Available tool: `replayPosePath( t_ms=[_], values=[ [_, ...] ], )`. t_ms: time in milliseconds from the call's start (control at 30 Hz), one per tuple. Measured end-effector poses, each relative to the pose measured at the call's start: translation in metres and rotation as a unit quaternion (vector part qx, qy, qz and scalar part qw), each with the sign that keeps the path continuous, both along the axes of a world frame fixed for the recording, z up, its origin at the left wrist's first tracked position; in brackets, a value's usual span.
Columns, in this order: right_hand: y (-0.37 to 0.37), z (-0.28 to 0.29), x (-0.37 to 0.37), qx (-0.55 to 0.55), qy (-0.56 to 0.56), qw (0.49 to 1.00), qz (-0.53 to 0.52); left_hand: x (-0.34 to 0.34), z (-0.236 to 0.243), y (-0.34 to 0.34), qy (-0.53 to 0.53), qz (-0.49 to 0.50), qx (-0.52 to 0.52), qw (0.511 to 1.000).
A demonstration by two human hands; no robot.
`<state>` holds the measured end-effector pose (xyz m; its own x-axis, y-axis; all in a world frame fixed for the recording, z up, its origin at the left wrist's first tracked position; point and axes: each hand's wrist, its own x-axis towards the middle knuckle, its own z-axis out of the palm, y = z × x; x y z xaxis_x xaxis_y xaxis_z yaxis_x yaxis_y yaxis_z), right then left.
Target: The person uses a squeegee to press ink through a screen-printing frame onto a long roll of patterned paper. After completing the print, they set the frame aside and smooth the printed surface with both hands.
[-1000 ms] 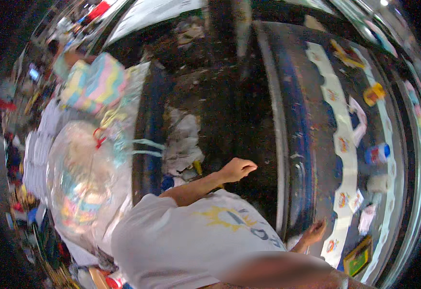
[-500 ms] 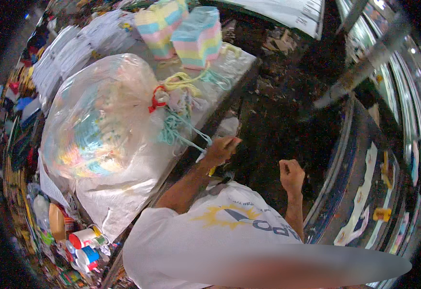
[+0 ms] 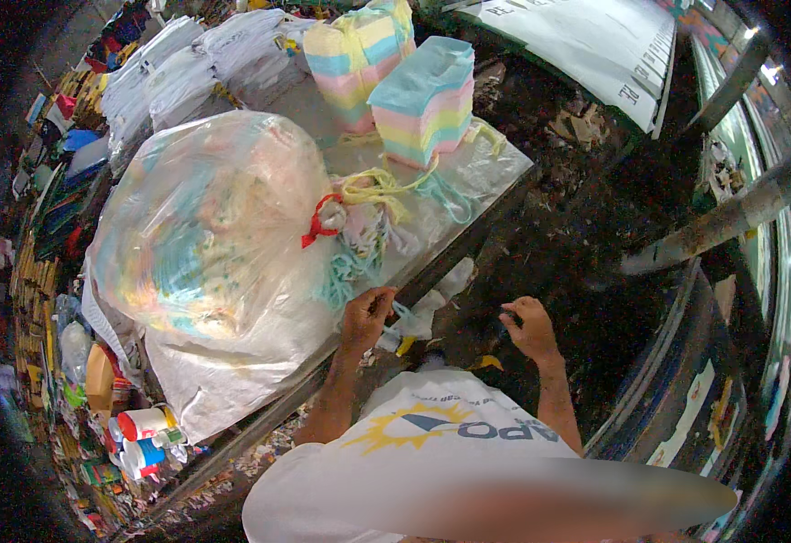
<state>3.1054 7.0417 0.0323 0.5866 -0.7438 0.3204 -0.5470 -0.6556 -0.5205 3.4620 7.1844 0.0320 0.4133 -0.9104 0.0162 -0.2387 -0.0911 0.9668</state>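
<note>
My left hand (image 3: 369,320) is at the near edge of a white-covered table (image 3: 223,380), fingers closed around a teal cord (image 3: 402,313). A tangle of the same cord lies just beyond that hand. To its left rests a big clear plastic bag (image 3: 214,226) of pastel material, its neck bound with a red tie (image 3: 320,221). Over the dark floor to the right, my right hand (image 3: 533,331) is curled, thumb and fingers brought together; whatever it may hold cannot be made out. Yellow cord (image 3: 382,187) lies by the bag's neck.
Two pastel layered stacks (image 3: 422,100) (image 3: 350,72) stand at the table's far end. White bundles (image 3: 169,72) are piled behind the bag. Cups and tubs (image 3: 144,423) sit at lower left. A slanting grey post (image 3: 721,222) and a large white sign (image 3: 585,54) are on the right.
My left hand has drawn back left toward the table edge, and the teal cord no longer stretches taut to it. The right hand's fingers have turned inward. The view has shifted.
</note>
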Motion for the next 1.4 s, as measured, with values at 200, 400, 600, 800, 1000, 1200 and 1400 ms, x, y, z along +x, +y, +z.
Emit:
replayPosePath(
  t_ms=[200,400,600,800,1000,1200,1400],
  values=[
    [-0.081,-0.028,-0.035,0.148,-0.075,0.986,-0.032,-0.031,0.012,-0.105,-0.051,0.006,-0.001,0.999],
    [-0.161,-0.027,-0.121,0.189,-0.078,0.971,-0.125,-0.062,0.050,-0.241,-0.084,0.058,-0.101,0.990],
    [-0.233,-0.054,-0.187,0.214,-0.037,0.968,-0.129,-0.032,0.105,-0.356,-0.459,0.122,-0.103,0.874],
    [-0.298,-0.090,-0.181,0.246,-0.072,0.966,-0.029,0.032,0.156,-0.402,-0.624,0.056,-0.093,0.774],
    [-0.346,-0.064,-0.121,0.101,-0.040,0.988,0.113,0.054,0.165,-0.423,-0.611,-0.031,-0.001,0.791],
    [-0.363,-0.009,-0.051,0.113,-0.096,0.983,0.111,0.069,0.159,-0.423,-0.607,-0.061,-0.009,0.792],
    [-0.378,0.023,-0.008,0.167,-0.054,0.974,0.144,0.092,0.159,-0.416,-0.546,-0.070,-0.019,0.835]
  ],
)
